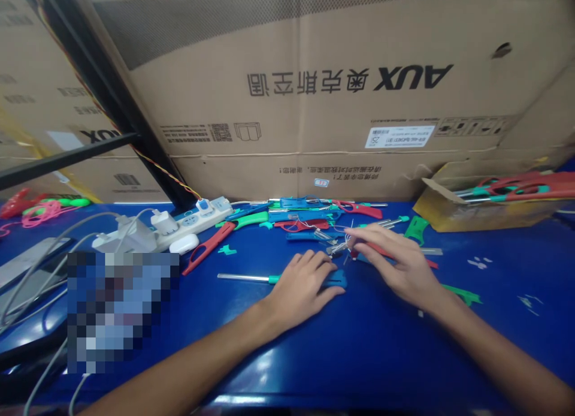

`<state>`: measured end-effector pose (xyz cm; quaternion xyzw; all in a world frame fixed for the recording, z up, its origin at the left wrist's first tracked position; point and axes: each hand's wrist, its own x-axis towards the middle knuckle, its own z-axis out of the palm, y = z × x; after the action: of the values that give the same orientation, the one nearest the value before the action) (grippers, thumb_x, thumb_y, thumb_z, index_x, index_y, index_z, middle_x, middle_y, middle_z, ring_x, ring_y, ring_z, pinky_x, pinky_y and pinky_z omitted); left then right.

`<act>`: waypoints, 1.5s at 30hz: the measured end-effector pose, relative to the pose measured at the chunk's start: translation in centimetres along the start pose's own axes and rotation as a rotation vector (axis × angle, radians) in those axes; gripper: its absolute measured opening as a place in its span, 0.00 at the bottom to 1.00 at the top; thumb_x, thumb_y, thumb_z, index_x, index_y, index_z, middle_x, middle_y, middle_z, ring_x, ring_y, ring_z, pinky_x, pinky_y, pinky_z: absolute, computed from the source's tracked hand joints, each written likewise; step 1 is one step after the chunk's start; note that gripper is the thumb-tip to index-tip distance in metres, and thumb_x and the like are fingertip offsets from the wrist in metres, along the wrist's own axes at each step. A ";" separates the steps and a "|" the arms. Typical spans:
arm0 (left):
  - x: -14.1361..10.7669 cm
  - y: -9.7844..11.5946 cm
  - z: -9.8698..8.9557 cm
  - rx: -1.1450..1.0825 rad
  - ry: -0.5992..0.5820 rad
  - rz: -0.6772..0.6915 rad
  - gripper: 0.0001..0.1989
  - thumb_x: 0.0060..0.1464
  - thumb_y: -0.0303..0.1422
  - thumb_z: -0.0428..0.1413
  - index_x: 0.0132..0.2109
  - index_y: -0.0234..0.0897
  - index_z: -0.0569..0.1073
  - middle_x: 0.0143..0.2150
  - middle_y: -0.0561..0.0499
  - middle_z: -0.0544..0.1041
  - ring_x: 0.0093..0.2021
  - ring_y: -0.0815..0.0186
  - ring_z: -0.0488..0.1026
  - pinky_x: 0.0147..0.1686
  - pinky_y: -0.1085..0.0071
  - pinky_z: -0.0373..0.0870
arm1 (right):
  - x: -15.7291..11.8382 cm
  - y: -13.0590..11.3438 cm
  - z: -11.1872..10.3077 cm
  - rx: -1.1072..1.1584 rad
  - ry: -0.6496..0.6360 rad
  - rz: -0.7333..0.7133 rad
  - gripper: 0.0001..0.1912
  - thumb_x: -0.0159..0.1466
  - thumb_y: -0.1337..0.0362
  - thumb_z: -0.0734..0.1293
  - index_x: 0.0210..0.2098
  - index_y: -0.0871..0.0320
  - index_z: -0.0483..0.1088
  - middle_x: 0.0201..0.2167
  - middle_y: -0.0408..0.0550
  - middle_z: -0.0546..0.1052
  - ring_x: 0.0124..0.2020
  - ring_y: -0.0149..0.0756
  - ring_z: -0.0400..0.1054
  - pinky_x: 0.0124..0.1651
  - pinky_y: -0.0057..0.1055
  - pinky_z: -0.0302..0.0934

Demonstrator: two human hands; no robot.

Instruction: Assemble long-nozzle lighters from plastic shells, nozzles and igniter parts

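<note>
My left hand [300, 284] lies over a blue long-nosed lighter [336, 278], with its fingers closed round the handle. The lighter's metal tube [242, 278] and green collar stick out to the left, flat on the table. My right hand [398, 260] is raised slightly to the right, thumb and index finger pinched at a small tangle of thin white wires [348, 241]. How many wires are between the fingertips is hard to tell. Just beyond both hands lies a pile of blue, red and green lighter parts [309, 215].
A red lighter handle [204, 251] lies left of the pile. An open carton [471, 215] holding red lighters stands at right. A power strip [202, 221] with chargers and cables is at left, near a pixelated area. A large cardboard box [314, 134] walls off the back.
</note>
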<state>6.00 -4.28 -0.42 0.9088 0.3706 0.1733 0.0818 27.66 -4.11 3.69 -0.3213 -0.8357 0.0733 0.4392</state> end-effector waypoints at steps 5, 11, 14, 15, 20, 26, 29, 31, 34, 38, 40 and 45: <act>0.0 0.0 0.0 0.003 -0.007 0.003 0.18 0.65 0.46 0.53 0.54 0.39 0.71 0.53 0.49 0.73 0.52 0.57 0.69 0.49 0.58 0.68 | 0.0 0.5 -0.2 -0.008 0.032 0.002 0.17 0.68 0.69 0.66 0.55 0.49 0.71 0.41 0.45 0.76 0.40 0.32 0.71 0.45 0.31 0.67; 0.0 0.0 0.1 0.012 -0.002 0.002 0.18 0.65 0.47 0.53 0.54 0.39 0.70 0.52 0.50 0.73 0.51 0.57 0.69 0.48 0.58 0.68 | -0.1 0.5 0.0 0.041 -0.033 0.072 0.23 0.71 0.70 0.59 0.64 0.49 0.62 0.45 0.46 0.77 0.44 0.34 0.72 0.48 0.33 0.66; 0.0 -0.1 0.1 0.011 -0.002 0.008 0.19 0.65 0.47 0.53 0.54 0.39 0.71 0.52 0.49 0.73 0.51 0.57 0.69 0.48 0.58 0.68 | 0.0 0.6 -0.2 0.062 0.019 0.052 0.14 0.67 0.68 0.67 0.51 0.50 0.73 0.39 0.44 0.77 0.39 0.34 0.72 0.45 0.32 0.66; 0.0 -0.1 0.1 0.011 -0.002 0.009 0.19 0.65 0.47 0.53 0.54 0.39 0.71 0.52 0.49 0.73 0.51 0.57 0.69 0.48 0.59 0.68 | 0.0 0.7 -0.2 0.055 0.034 0.040 0.12 0.66 0.68 0.68 0.48 0.50 0.74 0.38 0.44 0.77 0.39 0.34 0.72 0.44 0.32 0.66; 0.0 0.0 0.2 0.014 -0.002 -0.001 0.19 0.65 0.47 0.53 0.54 0.39 0.71 0.52 0.49 0.73 0.51 0.57 0.69 0.50 0.56 0.68 | -0.2 0.7 0.1 0.004 -0.040 0.066 0.22 0.72 0.69 0.59 0.64 0.51 0.62 0.46 0.47 0.76 0.46 0.34 0.71 0.49 0.32 0.66; 0.0 -0.1 0.2 0.006 0.007 0.013 0.19 0.65 0.47 0.53 0.54 0.39 0.70 0.52 0.49 0.73 0.51 0.57 0.69 0.49 0.57 0.68 | -0.2 0.5 0.1 0.002 0.005 0.033 0.18 0.70 0.68 0.62 0.59 0.50 0.67 0.38 0.44 0.77 0.38 0.33 0.72 0.44 0.30 0.67; -0.1 -0.1 0.2 0.008 0.004 0.014 0.19 0.65 0.47 0.52 0.54 0.39 0.70 0.52 0.49 0.73 0.51 0.57 0.69 0.49 0.57 0.68 | -0.3 0.7 0.0 -0.033 0.030 0.029 0.14 0.69 0.66 0.65 0.53 0.50 0.71 0.36 0.44 0.77 0.36 0.33 0.72 0.43 0.31 0.67; -0.1 0.0 0.1 0.009 0.000 0.014 0.19 0.66 0.47 0.52 0.54 0.39 0.70 0.52 0.49 0.73 0.51 0.57 0.69 0.49 0.57 0.68 | -0.4 0.6 0.1 -0.032 -0.001 0.055 0.18 0.71 0.66 0.61 0.59 0.50 0.67 0.39 0.45 0.78 0.39 0.34 0.73 0.45 0.32 0.68; 0.0 0.0 0.1 0.015 0.001 0.013 0.19 0.66 0.47 0.52 0.54 0.39 0.70 0.52 0.48 0.73 0.51 0.57 0.69 0.49 0.57 0.68 | -0.5 0.4 0.3 -0.007 -0.038 0.088 0.23 0.73 0.67 0.55 0.66 0.51 0.58 0.45 0.48 0.78 0.45 0.34 0.74 0.48 0.32 0.69; 0.0 0.0 0.1 0.016 0.003 0.015 0.19 0.66 0.47 0.52 0.54 0.39 0.70 0.52 0.49 0.73 0.51 0.57 0.69 0.49 0.58 0.68 | -0.3 0.4 0.3 -0.032 -0.009 0.054 0.20 0.72 0.66 0.60 0.62 0.52 0.64 0.41 0.46 0.79 0.40 0.34 0.75 0.46 0.32 0.70; -0.1 0.0 0.1 0.016 0.002 0.017 0.19 0.66 0.47 0.52 0.54 0.39 0.70 0.52 0.49 0.73 0.51 0.57 0.69 0.49 0.58 0.67 | -0.3 0.5 0.1 -0.058 0.014 0.033 0.16 0.70 0.65 0.64 0.57 0.51 0.69 0.39 0.45 0.80 0.38 0.34 0.75 0.46 0.32 0.69; -0.1 0.0 0.1 0.016 0.003 0.013 0.19 0.66 0.47 0.52 0.54 0.39 0.70 0.52 0.47 0.73 0.51 0.56 0.69 0.49 0.58 0.67 | -0.5 0.6 0.3 -0.080 -0.027 0.068 0.21 0.73 0.65 0.58 0.64 0.51 0.62 0.46 0.47 0.79 0.46 0.35 0.75 0.49 0.33 0.70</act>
<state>6.00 -4.29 -0.57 0.9117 0.3660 0.1722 0.0726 27.96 -3.86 2.92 -0.3658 -0.8325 0.0588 0.4119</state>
